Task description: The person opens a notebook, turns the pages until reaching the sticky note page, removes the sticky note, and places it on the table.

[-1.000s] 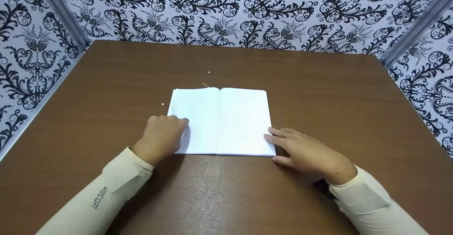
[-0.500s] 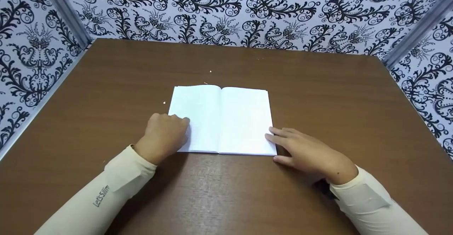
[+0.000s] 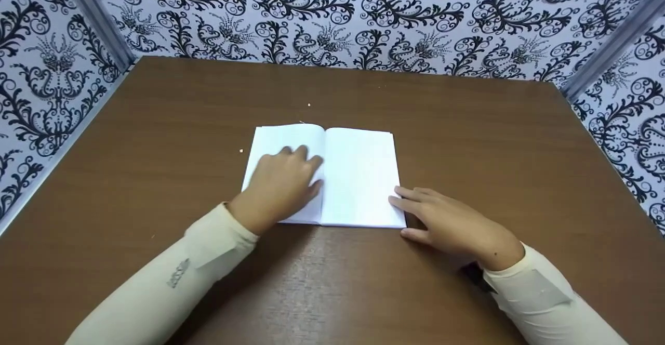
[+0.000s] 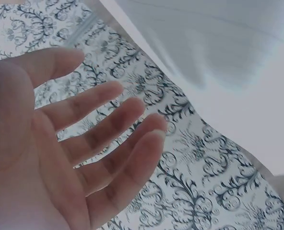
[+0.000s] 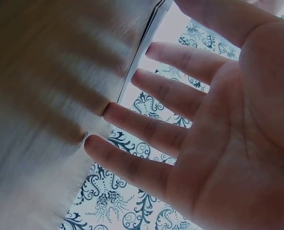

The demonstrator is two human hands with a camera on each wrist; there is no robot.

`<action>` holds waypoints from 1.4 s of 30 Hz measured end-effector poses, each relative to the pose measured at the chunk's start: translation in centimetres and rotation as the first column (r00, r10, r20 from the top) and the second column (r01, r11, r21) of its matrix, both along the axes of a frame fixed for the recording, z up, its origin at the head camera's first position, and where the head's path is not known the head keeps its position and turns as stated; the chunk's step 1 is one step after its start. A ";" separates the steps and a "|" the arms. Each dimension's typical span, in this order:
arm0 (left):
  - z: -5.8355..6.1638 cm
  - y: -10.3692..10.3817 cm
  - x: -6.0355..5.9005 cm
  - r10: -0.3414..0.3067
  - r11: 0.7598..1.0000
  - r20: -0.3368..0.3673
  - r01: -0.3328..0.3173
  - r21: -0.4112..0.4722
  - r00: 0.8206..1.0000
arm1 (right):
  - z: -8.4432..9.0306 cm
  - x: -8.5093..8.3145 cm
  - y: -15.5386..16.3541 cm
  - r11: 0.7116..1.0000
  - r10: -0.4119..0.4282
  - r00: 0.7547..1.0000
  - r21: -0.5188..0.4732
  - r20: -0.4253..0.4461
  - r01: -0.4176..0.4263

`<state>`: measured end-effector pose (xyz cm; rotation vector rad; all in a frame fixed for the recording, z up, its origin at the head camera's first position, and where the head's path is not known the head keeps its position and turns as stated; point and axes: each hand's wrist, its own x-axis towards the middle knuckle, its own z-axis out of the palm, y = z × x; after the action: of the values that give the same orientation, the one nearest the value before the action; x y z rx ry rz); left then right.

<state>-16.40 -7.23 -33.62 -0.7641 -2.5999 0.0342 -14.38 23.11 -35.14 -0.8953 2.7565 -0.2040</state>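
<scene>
An open notebook (image 3: pixel 358 178) with blank-looking white pages lies flat on the brown table, its spine running away from me. Over its left page is my left hand (image 3: pixel 283 184), palm down, with fingers spread and slightly bent toward the spine. The left wrist view shows that hand (image 4: pixel 94 139) holding nothing, a gap between its fingertips and the white page (image 4: pixel 238 72). At the lower right corner, my right hand (image 3: pixel 447 223) rests with its fingertips on the notebook's right edge. Its fingers (image 5: pixel 147 127) are straight and apart in the right wrist view.
The brown table (image 3: pixel 467 127) reaches back to a wall (image 3: pixel 332 17) with black scroll patterns. Small white specks (image 3: pixel 241 150) lie left of the notebook and behind it. Patterned side walls border the table at left and right.
My left hand has moved from the notebook's left edge rightward and forward over the left page, its fingers loosening from a curl. The right hand has stayed in place.
</scene>
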 end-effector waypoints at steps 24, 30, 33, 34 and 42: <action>-0.9 4.9 0.4 0.083 0.978 0.469 0.019 -0.208 0.879 | -0.3 0.0 -0.2 1.000 0.023 1.000 -0.009 -0.019 -0.023; -0.8 4.8 0.3 0.080 0.980 0.518 0.029 -0.199 0.852 | -0.1 -0.2 -0.2 1.000 0.023 1.000 0.004 -0.019 -0.023; -0.8 4.8 0.3 0.080 0.979 0.518 0.030 -0.200 0.852 | 0.0 -0.2 -0.2 1.000 0.021 1.000 0.008 -0.018 -0.021; -0.8 4.8 0.3 0.081 0.979 0.520 0.029 -0.200 0.850 | 0.0 -0.2 -0.2 1.000 0.020 1.000 0.008 -0.016 -0.020; -1.1 4.7 0.1 0.078 0.978 0.523 0.036 -0.205 0.849 | 0.0 -0.1 -0.1 1.000 0.017 1.000 0.002 -0.006 -0.017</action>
<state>-16.29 -2.53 -34.74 -0.9234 -3.1709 0.1191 -14.47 23.01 -35.11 -0.9204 2.7531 -0.1960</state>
